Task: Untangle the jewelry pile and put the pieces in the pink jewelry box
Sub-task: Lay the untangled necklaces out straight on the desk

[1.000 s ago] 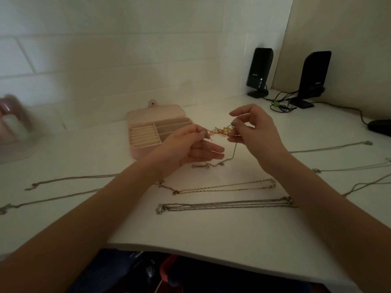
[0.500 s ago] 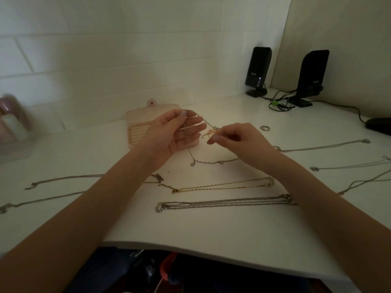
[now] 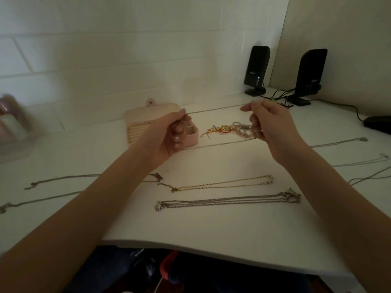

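- One pink jewelry box, rounded and ridged inside, is lying open at the tabletop's back left.
- The left hand is pinching one thin silver chain above the box.
- One knotted jewelry pile of beads and rings is sitting between the hands.
- The right hand is pinching the chain's other end.
- Two black speakers are standing behind.

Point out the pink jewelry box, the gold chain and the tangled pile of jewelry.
pink jewelry box [image 3: 191, 138]: head view, on its front right corner.
gold chain [image 3: 220, 183]: head view, mid-length of the doubled strand lying on the table.
tangled pile [image 3: 229, 129]: head view, on the middle of the cluster.
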Motion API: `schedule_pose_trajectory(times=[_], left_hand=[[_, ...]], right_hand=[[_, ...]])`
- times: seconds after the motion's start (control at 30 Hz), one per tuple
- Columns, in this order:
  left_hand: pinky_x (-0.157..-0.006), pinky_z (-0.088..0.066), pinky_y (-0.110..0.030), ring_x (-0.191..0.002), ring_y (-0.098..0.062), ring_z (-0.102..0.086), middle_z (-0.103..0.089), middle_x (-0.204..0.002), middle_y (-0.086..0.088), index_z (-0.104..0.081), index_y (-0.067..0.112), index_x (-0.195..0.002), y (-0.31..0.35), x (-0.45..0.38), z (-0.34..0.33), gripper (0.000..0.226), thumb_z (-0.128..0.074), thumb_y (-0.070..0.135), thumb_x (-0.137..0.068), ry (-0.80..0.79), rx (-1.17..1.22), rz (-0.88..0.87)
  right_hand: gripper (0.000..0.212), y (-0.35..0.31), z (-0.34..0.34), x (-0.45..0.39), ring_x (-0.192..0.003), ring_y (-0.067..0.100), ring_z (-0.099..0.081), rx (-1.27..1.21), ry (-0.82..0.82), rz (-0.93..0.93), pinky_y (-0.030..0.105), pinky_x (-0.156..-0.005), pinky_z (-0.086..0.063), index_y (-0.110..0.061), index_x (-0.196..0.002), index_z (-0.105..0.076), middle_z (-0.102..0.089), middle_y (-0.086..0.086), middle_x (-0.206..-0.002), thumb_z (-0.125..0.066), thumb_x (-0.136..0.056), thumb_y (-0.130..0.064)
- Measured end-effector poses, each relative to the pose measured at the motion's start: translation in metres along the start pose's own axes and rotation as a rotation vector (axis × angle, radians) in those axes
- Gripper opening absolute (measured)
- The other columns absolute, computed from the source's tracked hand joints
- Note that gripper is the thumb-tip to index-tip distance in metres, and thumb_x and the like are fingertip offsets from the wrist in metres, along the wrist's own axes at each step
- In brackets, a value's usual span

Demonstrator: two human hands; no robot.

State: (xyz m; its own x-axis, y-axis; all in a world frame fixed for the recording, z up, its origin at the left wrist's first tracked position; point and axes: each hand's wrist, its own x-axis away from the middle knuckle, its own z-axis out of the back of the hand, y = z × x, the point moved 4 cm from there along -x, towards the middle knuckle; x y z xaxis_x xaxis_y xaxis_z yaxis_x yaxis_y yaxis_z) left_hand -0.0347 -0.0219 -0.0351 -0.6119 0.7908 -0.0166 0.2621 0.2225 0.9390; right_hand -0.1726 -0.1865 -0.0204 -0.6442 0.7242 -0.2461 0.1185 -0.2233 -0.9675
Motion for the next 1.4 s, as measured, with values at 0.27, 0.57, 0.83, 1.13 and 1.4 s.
schedule_pose_trajectory(times=[0.27,0.57,0.83,1.13,1.4], left_hand=[[-0.043,-0.035,-0.016,-0.044,-0.005,-0.039,-0.043,-0.053,0.008,-0.057,0.012,-0.085,0.003,-0.002,0.002,0.020,-0.041,0.016,-0.097,-0.032,0.220,0.011],[-0.040,-0.042,-0.018,-0.045,-0.005,-0.048,-0.055,-0.055,0.007,-0.065,0.010,-0.087,0.007,0.003,0.002,0.014,-0.053,0.013,-0.093,0.080,-0.044,-0.013],[-0.047,-0.050,-0.016,-0.047,-0.007,-0.061,-0.065,-0.059,-0.004,-0.069,0.005,-0.083,0.008,0.013,0.016,0.009,-0.074,0.002,-0.075,0.198,-0.565,-0.026],[-0.050,-0.051,-0.014,-0.054,-0.005,-0.065,-0.070,-0.060,0.000,-0.073,0.011,-0.077,0.005,0.014,0.017,0.011,-0.078,0.003,-0.072,0.108,-0.873,0.000],[-0.047,-0.047,-0.015,-0.055,-0.001,-0.059,-0.070,-0.064,0.005,-0.074,0.022,-0.077,0.004,0.017,0.008,0.016,-0.084,0.013,-0.067,-0.133,-1.168,0.015]], right_hand=[[0.026,0.002,-0.002,0.002,-0.049,0.007,-0.039,0.226,-0.029,-0.008,0.024,-0.051,-0.034,-0.020,-0.083,-0.070,-0.048,0.000,-0.061,-0.049,-0.097,-0.026],[0.019,0.004,0.005,0.002,-0.050,0.010,-0.051,0.157,0.020,-0.170,0.023,-0.052,-0.046,-0.011,-0.086,-0.068,-0.054,0.003,-0.060,-0.049,-0.091,-0.014],[0.011,0.012,0.029,-0.007,-0.053,0.007,-0.056,0.556,0.030,-0.196,0.016,-0.044,-0.044,-0.009,-0.090,-0.068,-0.061,0.003,-0.070,-0.071,-0.084,-0.018],[0.024,0.024,0.040,-0.014,-0.090,0.024,-0.061,0.916,-0.065,-0.352,0.031,-0.072,-0.046,-0.005,-0.099,-0.068,-0.066,0.010,-0.092,-0.069,-0.082,-0.022],[0.024,0.024,0.047,-0.012,-0.090,0.026,-0.061,1.035,-0.055,-0.376,0.041,-0.088,-0.051,-0.009,-0.093,-0.067,-0.066,0.010,-0.095,-0.076,-0.075,-0.021]])
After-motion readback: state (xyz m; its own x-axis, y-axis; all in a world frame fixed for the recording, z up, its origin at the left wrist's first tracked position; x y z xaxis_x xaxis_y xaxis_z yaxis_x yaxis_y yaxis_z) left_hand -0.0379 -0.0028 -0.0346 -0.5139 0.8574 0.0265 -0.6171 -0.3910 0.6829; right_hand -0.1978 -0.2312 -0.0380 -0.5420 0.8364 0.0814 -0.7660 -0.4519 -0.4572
